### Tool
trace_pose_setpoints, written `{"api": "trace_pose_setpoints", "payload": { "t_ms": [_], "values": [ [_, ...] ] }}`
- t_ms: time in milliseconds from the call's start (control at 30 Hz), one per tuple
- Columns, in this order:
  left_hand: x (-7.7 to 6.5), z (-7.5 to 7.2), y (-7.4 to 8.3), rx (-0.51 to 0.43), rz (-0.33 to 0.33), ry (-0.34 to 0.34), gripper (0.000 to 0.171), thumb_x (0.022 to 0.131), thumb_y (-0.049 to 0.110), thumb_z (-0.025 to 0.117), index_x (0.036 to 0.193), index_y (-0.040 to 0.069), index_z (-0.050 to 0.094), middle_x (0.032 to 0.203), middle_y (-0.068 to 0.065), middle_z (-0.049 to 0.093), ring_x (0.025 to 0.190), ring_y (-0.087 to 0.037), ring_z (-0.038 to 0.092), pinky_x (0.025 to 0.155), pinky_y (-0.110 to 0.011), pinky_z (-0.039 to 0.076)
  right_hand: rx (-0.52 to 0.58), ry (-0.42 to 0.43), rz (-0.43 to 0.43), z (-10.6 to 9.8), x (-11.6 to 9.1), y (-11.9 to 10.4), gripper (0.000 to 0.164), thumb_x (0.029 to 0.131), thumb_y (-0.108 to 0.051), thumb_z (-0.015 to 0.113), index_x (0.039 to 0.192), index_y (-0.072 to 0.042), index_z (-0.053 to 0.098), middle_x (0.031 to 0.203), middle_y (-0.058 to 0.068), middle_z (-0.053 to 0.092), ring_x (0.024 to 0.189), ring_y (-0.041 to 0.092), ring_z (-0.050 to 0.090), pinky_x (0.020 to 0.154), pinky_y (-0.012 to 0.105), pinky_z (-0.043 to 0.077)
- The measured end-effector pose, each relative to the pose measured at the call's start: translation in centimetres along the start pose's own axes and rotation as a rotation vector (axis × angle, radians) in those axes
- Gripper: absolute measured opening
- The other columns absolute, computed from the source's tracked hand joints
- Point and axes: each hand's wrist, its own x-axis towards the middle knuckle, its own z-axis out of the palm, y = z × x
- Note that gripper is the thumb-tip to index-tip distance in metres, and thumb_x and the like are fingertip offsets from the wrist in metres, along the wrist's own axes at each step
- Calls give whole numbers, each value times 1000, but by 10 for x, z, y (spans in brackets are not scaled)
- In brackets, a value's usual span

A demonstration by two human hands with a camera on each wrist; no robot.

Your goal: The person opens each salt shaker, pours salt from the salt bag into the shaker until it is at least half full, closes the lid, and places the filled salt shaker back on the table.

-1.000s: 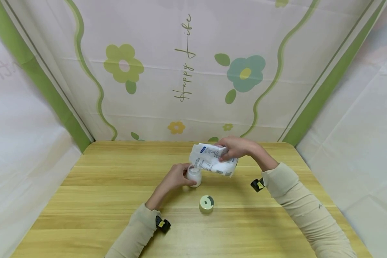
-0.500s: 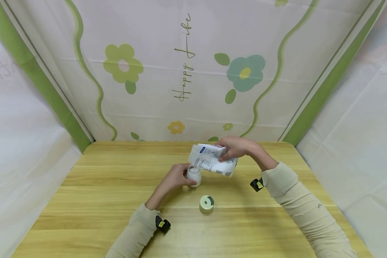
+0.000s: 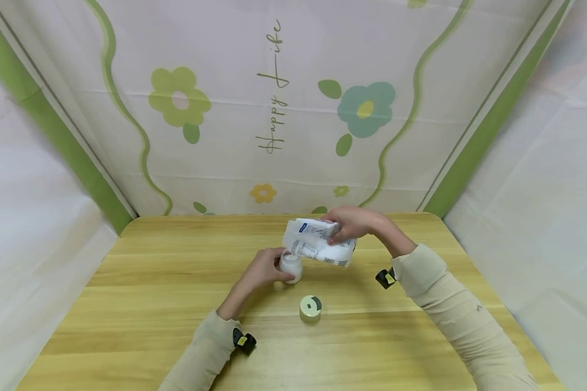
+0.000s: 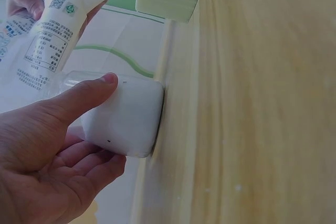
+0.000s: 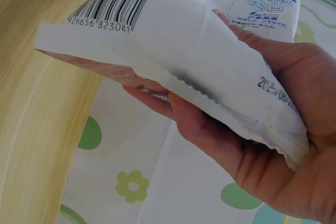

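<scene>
My left hand (image 3: 263, 267) grips a small clear jar (image 3: 291, 270) standing upright on the table, thumb on one side and fingers round the other. White contents (image 4: 126, 116) fill the jar up to about its shoulder. Above and to the right, my right hand (image 3: 354, 224) holds a white printed salt bag (image 3: 310, 241), tilted so its end lies right over the jar's mouth. A barcode (image 5: 118, 3) shows on the bag in the right wrist view. The bag hides part of the jar's rim.
A pale green round lid (image 3: 310, 308) rests on the wooden table (image 3: 176, 293), nearer to me than the jar. Behind the table's far edge hangs a flowered curtain (image 3: 225, 136), with white cloth sides to left and right.
The whole head view has shifted slightly to the left. Both hands, the jar, the salt bag and the lid keep their places relative to one another.
</scene>
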Motion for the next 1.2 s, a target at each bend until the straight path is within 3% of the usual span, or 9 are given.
{"api": "trace_pose_setpoints", "payload": {
  "t_ms": [1200],
  "values": [
    [-2, -2, 1, 11, -10, 6, 46, 75, 15, 88, 116, 8, 69, 106, -5, 73, 92, -14, 64, 86, -33, 54, 1, 0, -16, 0, 2, -1, 32, 88, -8, 73, 119, -4, 67, 106, 8, 72, 82, 12, 69, 73, 27, 57]
  ]
}}
